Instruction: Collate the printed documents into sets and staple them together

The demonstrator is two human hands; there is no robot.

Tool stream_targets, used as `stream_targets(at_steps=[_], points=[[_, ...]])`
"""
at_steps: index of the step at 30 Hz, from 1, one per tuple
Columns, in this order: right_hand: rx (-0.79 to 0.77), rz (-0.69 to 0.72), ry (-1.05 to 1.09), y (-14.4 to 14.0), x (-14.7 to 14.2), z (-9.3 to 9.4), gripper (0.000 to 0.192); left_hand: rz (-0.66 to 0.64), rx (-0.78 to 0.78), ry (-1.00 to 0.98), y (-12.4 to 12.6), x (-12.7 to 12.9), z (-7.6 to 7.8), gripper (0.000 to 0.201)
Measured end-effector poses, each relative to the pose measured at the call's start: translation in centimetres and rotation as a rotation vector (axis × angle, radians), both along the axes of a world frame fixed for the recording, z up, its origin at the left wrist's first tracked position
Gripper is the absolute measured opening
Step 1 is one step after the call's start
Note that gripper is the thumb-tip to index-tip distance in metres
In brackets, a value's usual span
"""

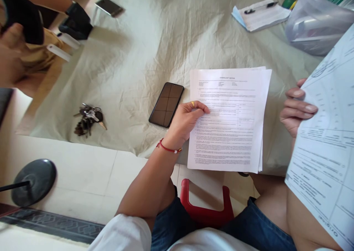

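cloth-covered counter [143, 41]: left hand [184, 120] pinches the paper stack's [229, 122] near edge; right hand [295, 109] grips a lifted sheet [323, 151], phone [166, 104] just beside the left grip. sorting underway; the sheet likely needs placing.

White papers [229, 122] carry black print on a pale beige cloth [155, 44]. The phone [166, 104] is black with a grid reflection, the wrist cord [168, 148] red, the stool [206, 210] red, the jeans [257, 227] dark blue.
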State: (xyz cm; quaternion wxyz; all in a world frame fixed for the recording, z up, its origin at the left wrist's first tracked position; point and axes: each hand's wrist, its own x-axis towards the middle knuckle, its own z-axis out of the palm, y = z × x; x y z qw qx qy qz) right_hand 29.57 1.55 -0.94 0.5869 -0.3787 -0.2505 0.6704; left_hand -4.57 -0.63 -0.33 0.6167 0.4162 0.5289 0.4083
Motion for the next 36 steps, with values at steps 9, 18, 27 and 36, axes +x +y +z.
stream_targets(at_steps=[9,18,27,36], points=[[-0.015,0.028,0.104,0.1,0.4,-0.8,0.011,0.008,0.008,0.003,0.0,-0.1,-0.2,0.009],[-0.006,-0.025,-0.19,-0.6,-1.3,1.3,0.03,0.002,0.001,0.004,-0.1,0.3,0.3,0.009],[0.019,0.043,0.107,0.2,0.3,-0.9,0.012,0.008,0.002,-0.012,-0.2,0.3,0.1,0.007],[0.011,0.036,0.006,-0.3,-0.3,0.1,0.015,0.004,0.002,-0.015,-0.1,0.4,-0.1,0.007]])
